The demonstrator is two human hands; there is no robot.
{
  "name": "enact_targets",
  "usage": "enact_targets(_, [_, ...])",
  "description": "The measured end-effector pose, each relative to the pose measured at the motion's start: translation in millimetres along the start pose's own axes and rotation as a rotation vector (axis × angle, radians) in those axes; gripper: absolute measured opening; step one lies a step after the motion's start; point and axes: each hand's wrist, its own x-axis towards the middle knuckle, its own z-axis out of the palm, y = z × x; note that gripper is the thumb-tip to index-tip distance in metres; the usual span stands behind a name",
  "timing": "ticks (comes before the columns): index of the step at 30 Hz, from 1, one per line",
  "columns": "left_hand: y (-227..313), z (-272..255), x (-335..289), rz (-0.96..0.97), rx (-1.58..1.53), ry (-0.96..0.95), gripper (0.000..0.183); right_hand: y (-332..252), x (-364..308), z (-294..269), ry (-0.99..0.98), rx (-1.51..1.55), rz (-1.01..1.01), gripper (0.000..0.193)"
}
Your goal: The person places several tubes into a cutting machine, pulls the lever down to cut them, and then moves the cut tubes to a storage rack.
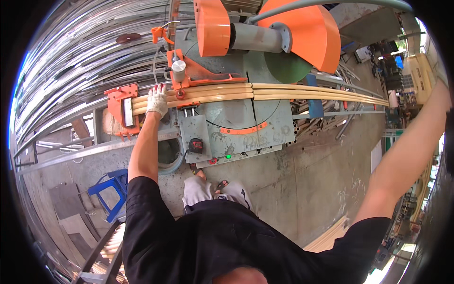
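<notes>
My left hand point(157, 101), in a pale work glove with reddish fingertips, lies flat across a bundle of tan tubes point(213, 95), fingers stretched out. The tubes' left ends meet an orange stop block point(124, 110). An orange clamp point(179, 71) with a metal cylinder stands over the tubes beside the hand. At the slot in the saw's grey table point(229, 113) the tubes show a gap, and more tan tubes point(321, 93) run on to the right. Behind them hangs the green saw disc point(288, 66) under its orange guard point(302, 33). My right arm reaches out past the right edge, its hand hidden.
A grey bar point(331, 4) curves across the top from the saw head. A tape measure point(195, 145) lies on the table's front plate, near a panel with a lit green button point(229, 155). A blue stool point(109, 195) stands left; long metal profiles point(85, 57) fill the far left.
</notes>
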Motion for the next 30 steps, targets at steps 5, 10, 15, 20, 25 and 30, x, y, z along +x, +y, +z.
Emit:
enact_targets(5, [-12.5, -56.8, 20.8, 0.085, 0.056, -0.622, 0.067, 55.5, -137.9, 2.0, -0.211, -0.158, 0.246, 0.038])
enact_targets(10, [-10.8, -48.6, 28.4, 0.158, -0.084, -0.484, 0.070, 122.1, -402.4, 24.2, -1.282, -0.524, 0.991, 0.037])
enact_targets(15, [-19.9, -40.0, 25.7, 0.170, -0.181, -0.428, 0.057, 96.4, -626.6, 80.6, -1.426, -0.580, 0.935, 0.037])
enact_targets(20, [-14.4, -52.9, 25.2, 0.114, -0.103, -0.468, 0.048, 85.6, -648.9, 103.2, -1.361, -0.644, 1.049, 0.038])
enact_targets(25, [-14.7, -34.8, 22.9, 0.189, 0.002, -0.365, 0.048, 92.9, -649.4, 100.2, -1.376, -0.613, 1.070, 0.042])
enact_targets(30, [-20.8, -6.2, 8.5, 0.160, -0.041, -0.347, 0.035, 89.0, -621.4, 86.0, -1.455, -0.488, 1.173, 0.045])
